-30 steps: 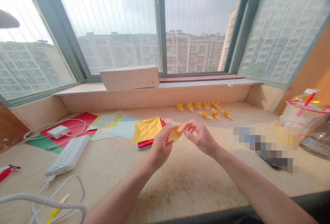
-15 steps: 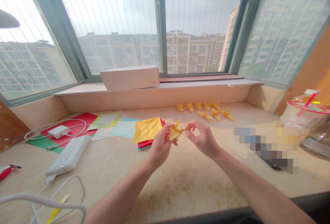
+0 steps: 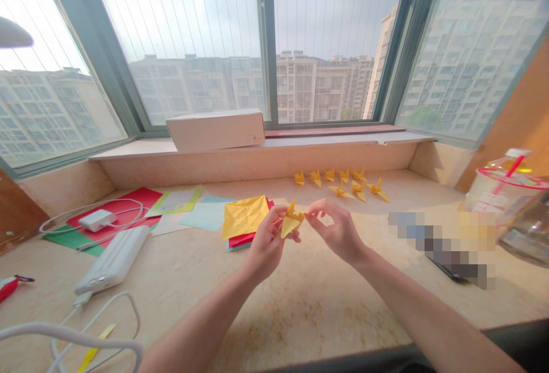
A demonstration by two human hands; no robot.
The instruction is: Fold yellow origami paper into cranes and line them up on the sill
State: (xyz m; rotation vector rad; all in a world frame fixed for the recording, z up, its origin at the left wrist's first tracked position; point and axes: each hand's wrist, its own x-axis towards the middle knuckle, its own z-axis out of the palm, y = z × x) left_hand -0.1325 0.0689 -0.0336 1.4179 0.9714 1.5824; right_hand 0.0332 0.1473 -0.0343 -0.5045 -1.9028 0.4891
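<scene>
A small folded yellow paper crane is held between both hands above the stone counter. My left hand pinches its left side with closed fingers. My right hand pinches its right tip between thumb and forefinger. Just left of my hands lies a creased yellow sheet on top of a small stack of red and blue paper. Several finished yellow cranes stand in a group further back by the wall.
Red, green and pale blue sheets lie at the left with a white charger and cable. A white power bank sits nearer. A white box rests on the sill. A lidded plastic cup stands at right.
The crane has turned more upright between my fingers, its point now up. Both hands stayed in nearly the same place.
</scene>
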